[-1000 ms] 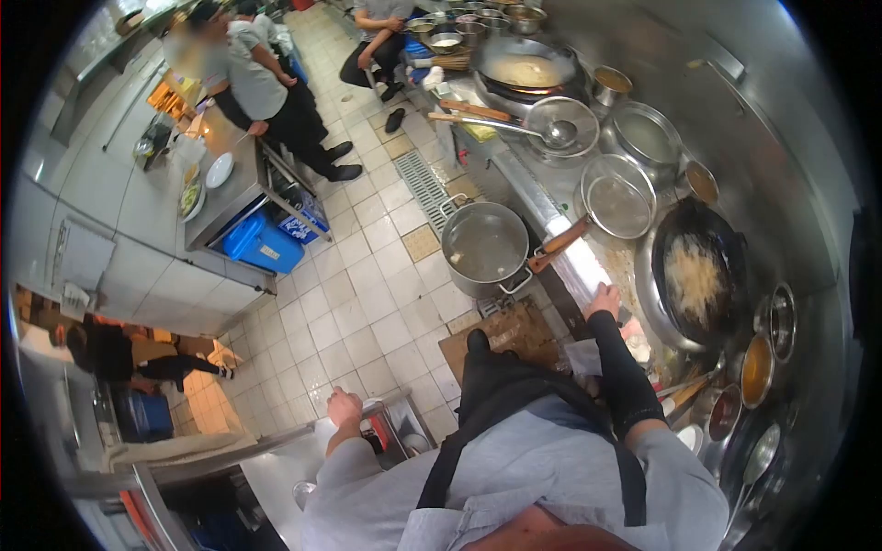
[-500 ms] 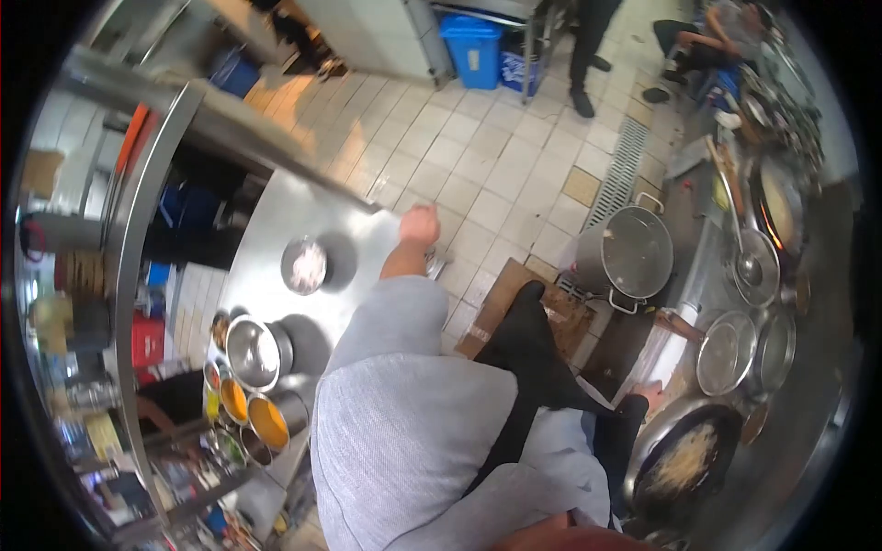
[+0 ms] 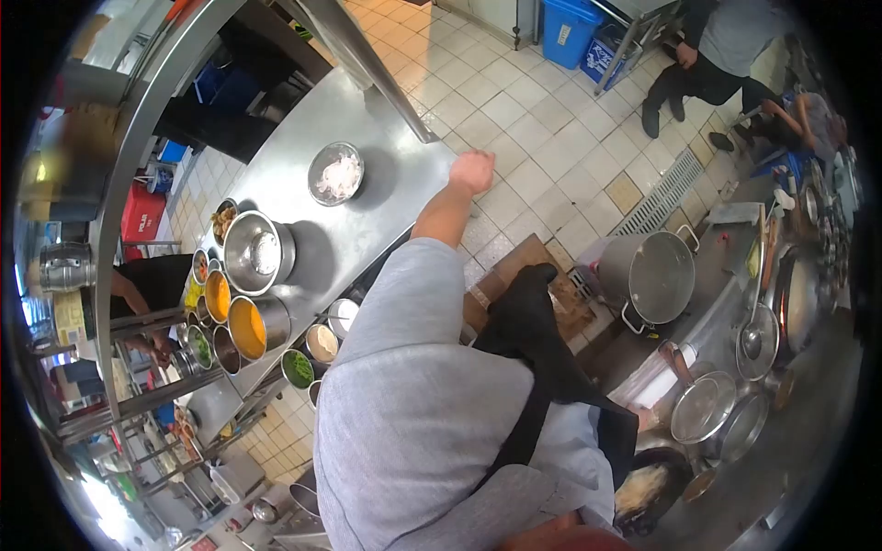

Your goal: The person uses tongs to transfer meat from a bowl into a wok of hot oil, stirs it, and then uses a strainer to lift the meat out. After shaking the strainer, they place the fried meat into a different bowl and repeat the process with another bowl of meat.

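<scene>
My left hand (image 3: 473, 171) is stretched out to the near edge of a steel counter (image 3: 276, 188), its fingers curled into a fist with nothing visible in it. The nearest thing on the counter is a metal bowl of pale shredded food (image 3: 335, 173), a short way to the left of the hand and apart from it. My right arm, in a black sleeve, reaches down toward the stove edge beside a dark wok of noodles (image 3: 643, 487). The right hand (image 3: 647, 419) is almost wholly hidden behind my body.
Round tins of orange sauce (image 3: 244, 323), greens (image 3: 297, 368) and a lidded pot (image 3: 254, 250) line the counter's left side. A large stockpot (image 3: 654, 274) stands on the floor by the stove, with wire strainers (image 3: 703, 409) beyond. Other people (image 3: 726, 41) stand at the top right.
My head has swung left from the stove toward the steel counter. My left hand has stayed at the counter edge; the right arm has stayed by the wok.
</scene>
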